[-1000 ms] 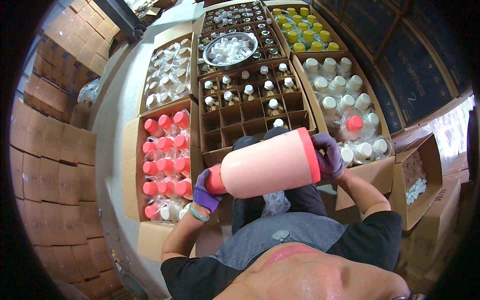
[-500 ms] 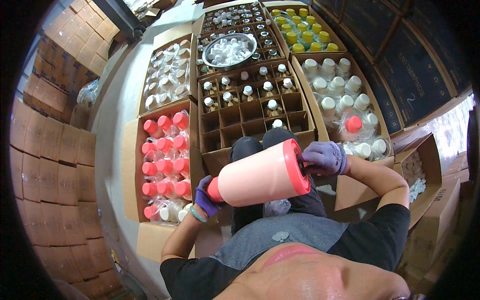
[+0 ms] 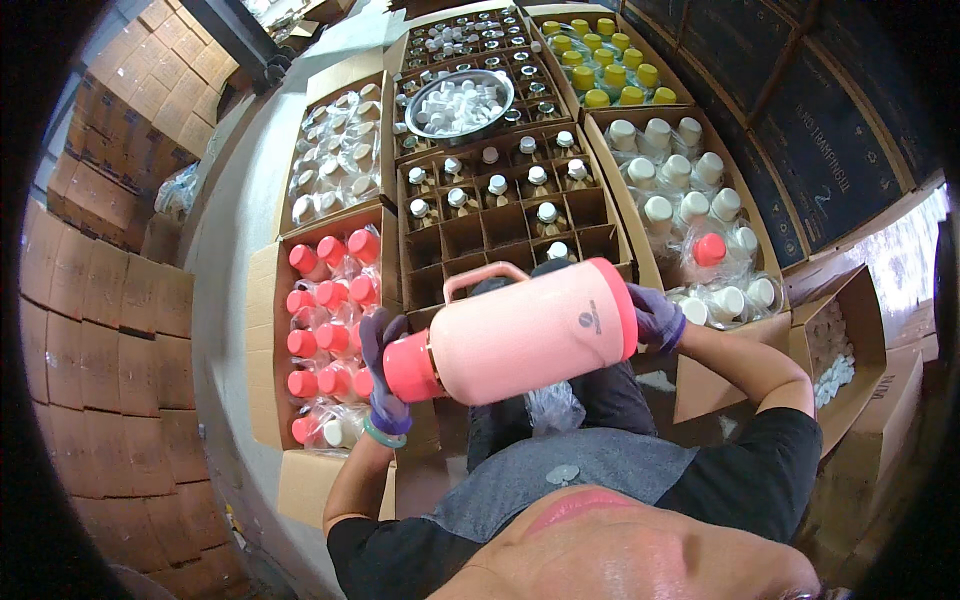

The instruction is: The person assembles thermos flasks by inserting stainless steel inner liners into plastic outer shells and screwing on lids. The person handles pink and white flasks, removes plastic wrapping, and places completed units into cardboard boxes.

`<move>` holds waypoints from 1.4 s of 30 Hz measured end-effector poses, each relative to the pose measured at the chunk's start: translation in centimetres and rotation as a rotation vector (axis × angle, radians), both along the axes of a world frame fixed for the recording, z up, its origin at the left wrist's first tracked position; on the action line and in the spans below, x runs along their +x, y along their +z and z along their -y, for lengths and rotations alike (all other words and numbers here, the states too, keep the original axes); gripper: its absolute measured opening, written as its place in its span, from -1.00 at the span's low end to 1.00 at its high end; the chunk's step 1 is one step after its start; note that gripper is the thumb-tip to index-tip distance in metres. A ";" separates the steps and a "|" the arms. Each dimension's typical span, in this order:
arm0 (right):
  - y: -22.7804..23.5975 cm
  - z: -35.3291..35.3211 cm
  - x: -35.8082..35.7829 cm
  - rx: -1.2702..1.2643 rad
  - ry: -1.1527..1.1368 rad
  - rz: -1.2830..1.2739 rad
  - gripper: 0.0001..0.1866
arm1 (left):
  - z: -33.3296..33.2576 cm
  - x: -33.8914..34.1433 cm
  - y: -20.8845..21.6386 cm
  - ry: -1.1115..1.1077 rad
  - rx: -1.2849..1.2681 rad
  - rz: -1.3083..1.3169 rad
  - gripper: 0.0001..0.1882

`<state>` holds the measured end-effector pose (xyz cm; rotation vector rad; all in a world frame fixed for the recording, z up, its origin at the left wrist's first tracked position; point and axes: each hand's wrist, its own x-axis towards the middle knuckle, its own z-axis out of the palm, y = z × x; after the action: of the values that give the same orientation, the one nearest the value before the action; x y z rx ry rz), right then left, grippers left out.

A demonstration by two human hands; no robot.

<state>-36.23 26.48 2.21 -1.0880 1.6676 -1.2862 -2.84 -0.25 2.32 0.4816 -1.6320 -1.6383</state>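
A pale pink vacuum flask [image 3: 535,335] with a loop handle lies level in front of my lap, held between my two hands. Its coral-pink cap [image 3: 408,366] points left and its coral base rim points right. My left hand [image 3: 384,362], in a purple glove, closes around the cap end. At the base end, my right hand [image 3: 656,318], also gloved, presses against the rim; part of its fingers is hidden behind the flask. A crumpled clear plastic bag [image 3: 554,405] rests on my lap beneath the flask.
Ahead, a divided carton [image 3: 455,240] holds white-capped bottles. A metal bowl [image 3: 411,125] of small white caps sits beyond it. Coral-capped flasks [image 3: 331,337] fill a left carton; white-capped ones [image 3: 659,208] stand right, with yellow-capped ones [image 3: 613,73] farther back. Stacked boxes [image 3: 110,330] line the left.
The flask has turned about its length, bringing its handle and a printed mark into view. My left hand has shifted its hold on the cap, and my right hand has moved at the base.
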 end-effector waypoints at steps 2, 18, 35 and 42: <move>2.6 0.1 0.3 -0.176 0.040 -0.357 -0.62 | 0.9 1.2 -1.5 -0.123 0.372 -0.097 0.01; -7.2 -2.2 2.5 0.042 0.335 -0.064 -0.52 | -2.7 0.3 7.5 -0.357 -0.651 0.166 -0.20; 2.7 1.3 -0.5 -0.173 0.143 -0.529 -0.57 | -2.4 1.6 0.1 -0.035 0.845 0.080 -0.22; -2.1 3.9 -3.7 -0.137 0.213 -0.171 -0.53 | -4.6 1.8 -2.5 -0.317 0.679 0.153 -0.24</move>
<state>-39.97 22.61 0.11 -1.4517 1.5525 -1.2107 -1.06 4.32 -0.14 0.7209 -1.2633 -2.4559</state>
